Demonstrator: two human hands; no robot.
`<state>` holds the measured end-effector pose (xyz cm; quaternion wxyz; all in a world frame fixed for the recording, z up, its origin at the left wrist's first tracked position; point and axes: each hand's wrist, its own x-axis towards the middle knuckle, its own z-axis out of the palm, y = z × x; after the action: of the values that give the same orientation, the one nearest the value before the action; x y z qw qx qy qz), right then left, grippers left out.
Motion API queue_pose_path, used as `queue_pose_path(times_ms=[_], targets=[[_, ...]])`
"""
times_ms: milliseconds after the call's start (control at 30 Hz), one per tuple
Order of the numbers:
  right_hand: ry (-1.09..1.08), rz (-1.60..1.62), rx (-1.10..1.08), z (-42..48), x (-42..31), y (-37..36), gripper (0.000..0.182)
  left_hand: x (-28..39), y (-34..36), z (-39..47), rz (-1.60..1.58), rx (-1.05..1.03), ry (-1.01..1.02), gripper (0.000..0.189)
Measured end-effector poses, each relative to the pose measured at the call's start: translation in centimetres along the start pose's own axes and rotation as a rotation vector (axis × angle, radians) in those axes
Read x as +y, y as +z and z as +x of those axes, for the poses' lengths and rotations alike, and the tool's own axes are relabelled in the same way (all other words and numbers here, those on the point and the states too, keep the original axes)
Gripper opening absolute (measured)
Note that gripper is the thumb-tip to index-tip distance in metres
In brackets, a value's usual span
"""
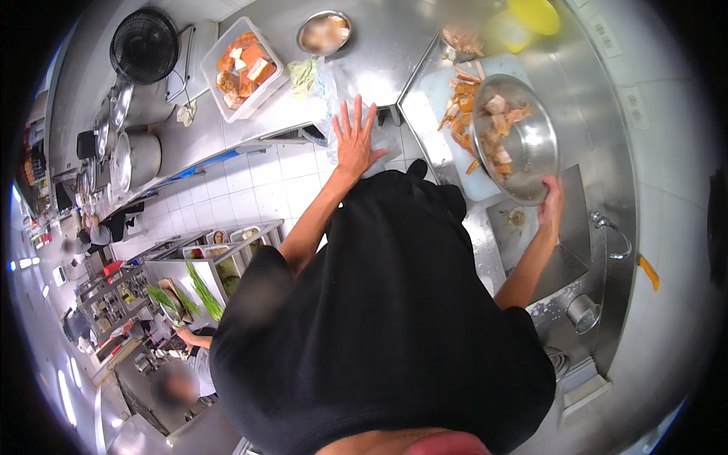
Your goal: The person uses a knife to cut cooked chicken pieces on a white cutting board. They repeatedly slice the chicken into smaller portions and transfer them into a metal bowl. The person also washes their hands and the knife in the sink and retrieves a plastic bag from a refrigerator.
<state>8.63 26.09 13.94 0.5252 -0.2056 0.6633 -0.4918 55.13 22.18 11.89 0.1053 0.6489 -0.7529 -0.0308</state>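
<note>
My right hand (550,205) grips the rim of a large stainless steel mixing bowl (537,153), which is tilted over the cutting board and the edge of the sink. Pieces of cooked meat (500,128) lie inside the bowl. More strips of browned meat (462,108) are spread over the white cutting board (483,185) beside it. My left hand (354,142) has its fingers spread and holds nothing. Clear plastic bags (327,82) are close to it at the counter edge; contact with them is hard to make out.
A plastic tub (231,112) of roasted meat chunks, a small metal bowl (324,35) and a green cloth (302,77) sit on the steel counter (372,28). At right are a sink (571,227) and faucet (617,227). Another person (196,364) stands at lower left.
</note>
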Motion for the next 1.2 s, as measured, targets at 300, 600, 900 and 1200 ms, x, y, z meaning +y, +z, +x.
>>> queue_pose_path(times_ms=[300,600,900,1200], targets=[[0.141,-0.165,-0.341,-3.0,-0.3,6.9,0.058,-8.9,-0.9,4.7,-0.424,0.223,-0.176,0.033],[-0.316,-0.584,-0.944,-1.6,-5.9,15.7,0.087,-4.4,-8.2,13.8,-0.71,0.157,-0.193,0.029],[0.103,-0.645,-1.046,1.3,-5.8,21.8,0.054,-3.0,-12.1,13.8,-1.208,-0.235,-0.113,0.027],[-0.079,-0.592,-0.596,1.9,-9.8,23.0,0.069,-4.8,-11.8,6.5,-0.523,-0.066,-0.068,0.03]])
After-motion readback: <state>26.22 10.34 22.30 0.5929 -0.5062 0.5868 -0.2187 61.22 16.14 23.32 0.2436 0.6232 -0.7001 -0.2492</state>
